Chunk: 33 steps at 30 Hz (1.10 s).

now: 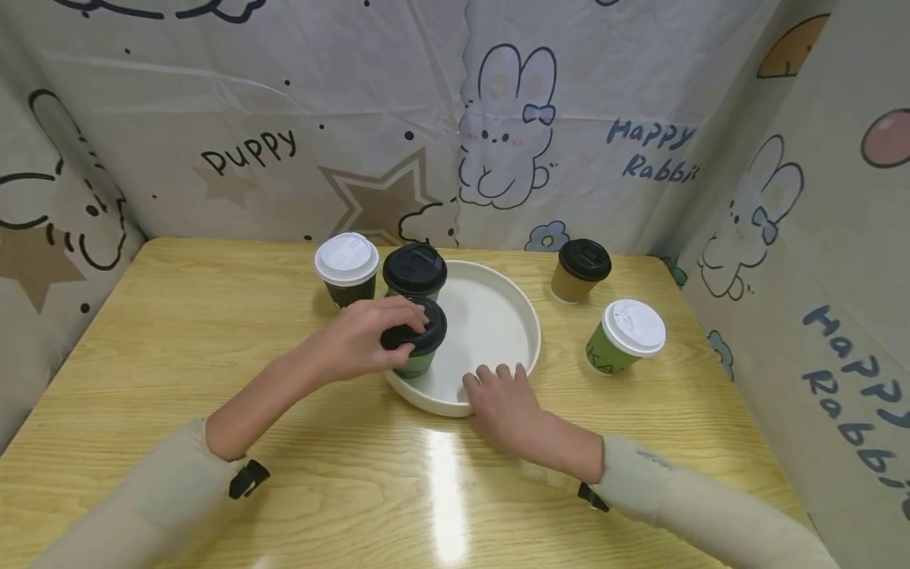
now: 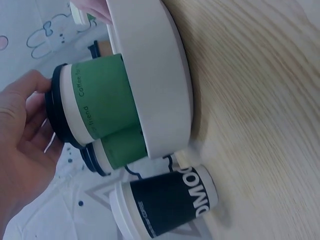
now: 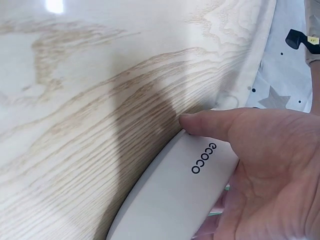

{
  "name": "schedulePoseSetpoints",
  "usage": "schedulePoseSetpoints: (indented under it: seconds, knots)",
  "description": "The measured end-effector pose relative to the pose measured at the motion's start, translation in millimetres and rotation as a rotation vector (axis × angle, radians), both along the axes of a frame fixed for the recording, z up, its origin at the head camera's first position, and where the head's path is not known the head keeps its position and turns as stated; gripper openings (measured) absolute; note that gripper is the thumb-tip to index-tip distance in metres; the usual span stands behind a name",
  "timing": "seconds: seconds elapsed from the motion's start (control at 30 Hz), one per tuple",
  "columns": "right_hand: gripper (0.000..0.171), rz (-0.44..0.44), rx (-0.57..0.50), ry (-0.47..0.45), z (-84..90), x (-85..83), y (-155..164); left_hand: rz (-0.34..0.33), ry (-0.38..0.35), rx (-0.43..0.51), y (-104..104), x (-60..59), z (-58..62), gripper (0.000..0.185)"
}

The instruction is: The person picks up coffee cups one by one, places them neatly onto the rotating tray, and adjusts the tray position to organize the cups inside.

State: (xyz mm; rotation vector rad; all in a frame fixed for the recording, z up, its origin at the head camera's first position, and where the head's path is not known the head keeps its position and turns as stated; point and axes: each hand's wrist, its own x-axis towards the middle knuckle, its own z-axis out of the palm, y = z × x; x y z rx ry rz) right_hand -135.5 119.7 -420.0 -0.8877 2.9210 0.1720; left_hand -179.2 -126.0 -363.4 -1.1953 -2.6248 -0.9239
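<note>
My left hand (image 1: 364,338) grips the black lid of a green paper cup (image 1: 418,365), thumb and fingers around its edge. In the left wrist view, that green cup stands upright inside the rim of a round white tray (image 2: 155,80). Just behind it in the tray is a second green cup (image 2: 122,149), also with a black lid (image 1: 415,269). With the fingers over the near rim and the thumb (image 3: 205,124) on the outer wall, my right hand (image 1: 506,407) holds the tray, whose side reads "ecoco".
Left of the tray, close beside it, stands a black cup with a white lid (image 1: 347,259). To the right are a brown cup with a black lid (image 1: 583,261) and a green cup with a white lid (image 1: 634,325). Printed cloth (image 1: 398,95) walls the wooden table (image 1: 213,316).
</note>
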Motion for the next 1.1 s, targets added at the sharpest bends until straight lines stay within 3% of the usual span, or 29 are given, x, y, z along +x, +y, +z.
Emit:
schedulePoseSetpoints:
  seconds: [0.4,0.63,1.1]
  knots:
    - [0.041,0.056,-0.035,-0.012,1.0,-1.7,3.1,-0.057,-0.02,0.011,-5.6,-10.5,-1.2,0.021]
    - [0.047,0.19,-0.121,-0.01,-1.8,-15.1,23.4,-0.051,-0.038,-0.005,-6.7,-10.3,0.6,0.022]
    - [0.057,0.436,-0.181,0.023,-2.1,-50.7,65.9,-0.053,-0.02,-0.015,-7.0,-11.3,-1.1,0.021]
